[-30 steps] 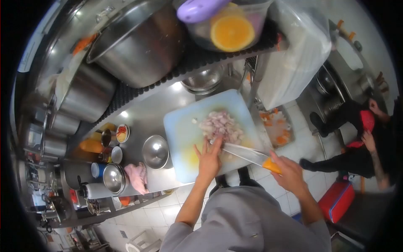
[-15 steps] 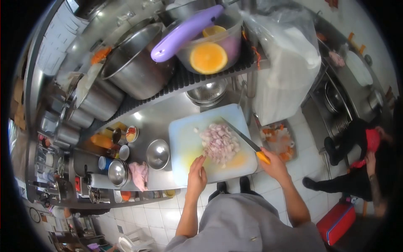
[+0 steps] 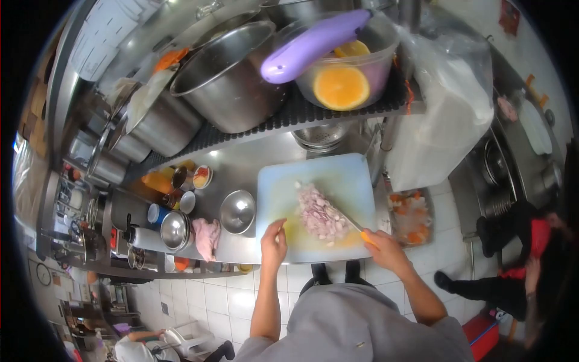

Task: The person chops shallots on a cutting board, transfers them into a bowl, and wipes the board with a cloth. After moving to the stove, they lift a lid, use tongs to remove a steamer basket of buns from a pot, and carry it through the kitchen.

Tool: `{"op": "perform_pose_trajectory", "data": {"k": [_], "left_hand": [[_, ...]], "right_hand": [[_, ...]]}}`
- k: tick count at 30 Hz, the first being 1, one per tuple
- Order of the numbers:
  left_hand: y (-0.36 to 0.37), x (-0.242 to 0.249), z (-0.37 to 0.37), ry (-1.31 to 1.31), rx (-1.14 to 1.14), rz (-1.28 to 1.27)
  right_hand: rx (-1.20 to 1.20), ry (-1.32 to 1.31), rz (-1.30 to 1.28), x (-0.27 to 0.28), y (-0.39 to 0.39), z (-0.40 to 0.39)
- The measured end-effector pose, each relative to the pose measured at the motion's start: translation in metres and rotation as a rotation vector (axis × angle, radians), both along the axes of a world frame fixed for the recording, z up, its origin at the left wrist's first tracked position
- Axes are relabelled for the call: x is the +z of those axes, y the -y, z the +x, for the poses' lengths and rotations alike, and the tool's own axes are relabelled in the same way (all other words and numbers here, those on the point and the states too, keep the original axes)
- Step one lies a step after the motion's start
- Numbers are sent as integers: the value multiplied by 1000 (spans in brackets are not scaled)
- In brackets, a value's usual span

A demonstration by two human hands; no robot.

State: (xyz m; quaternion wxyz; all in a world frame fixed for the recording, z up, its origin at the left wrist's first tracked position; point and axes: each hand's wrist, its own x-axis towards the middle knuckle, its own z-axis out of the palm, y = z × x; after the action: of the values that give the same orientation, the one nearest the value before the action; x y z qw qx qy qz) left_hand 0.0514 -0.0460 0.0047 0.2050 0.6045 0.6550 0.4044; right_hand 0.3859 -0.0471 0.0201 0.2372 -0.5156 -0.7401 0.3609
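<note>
My right hand (image 3: 386, 250) is closed round the orange handle of a kitchen knife (image 3: 369, 239). Its blade lies along the right side of a pile of chopped, pale purple onion (image 3: 322, 216). Beneath the pile is a white cutting board (image 3: 274, 181), stained yellowish in places. My left hand (image 3: 273, 244) is at the board's lower left edge, fingers apart and holding nothing, a short way from the onion. To the left of the board stands a steel bowl (image 3: 237, 212), with a crumpled pink cloth (image 3: 207, 239) beside it.
Overhead, a shelf (image 3: 253, 133) carries large pots (image 3: 226, 84) and a clear tub of orange halves (image 3: 386, 66) with a purple object (image 3: 313, 48) on top. Right of the board sits a container of scraps (image 3: 410, 223). Another person's legs (image 3: 491, 280) show at the right.
The knife has moved down and now lies against the onion's right side, where it pointed beyond the pile before. My left hand has drawn back from the pile. The view has shifted.
</note>
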Motion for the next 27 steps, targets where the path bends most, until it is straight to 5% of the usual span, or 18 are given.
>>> {"op": "perform_pose_trajectory", "data": {"k": [6, 9, 13, 15, 18, 25, 27], "left_hand": [[-139, -39, -7, -184, -137, 161], [-170, -40, -4, -315, -263, 12], [-155, -21, 11, -132, -315, -300], [-134, -32, 5, 120, -251, -117], [-106, -36, -3, 43, -180, 61], [-38, 7, 4, 310, 9, -40], [-31, 0, 13, 249, -85, -69]], "right_hand": [[-82, -77, 2, 2, -5, 13], [-133, -13, 72, -2, -7, 15], [-58, 68, 4, -1, 2, 19], [-40, 25, -30, 3, 8, 18], [-159, -25, 27, 6, 5, 18], [-176, 90, 154, -20, -58, -6], [-153, 118, 149, -33, -70, -17]]}}
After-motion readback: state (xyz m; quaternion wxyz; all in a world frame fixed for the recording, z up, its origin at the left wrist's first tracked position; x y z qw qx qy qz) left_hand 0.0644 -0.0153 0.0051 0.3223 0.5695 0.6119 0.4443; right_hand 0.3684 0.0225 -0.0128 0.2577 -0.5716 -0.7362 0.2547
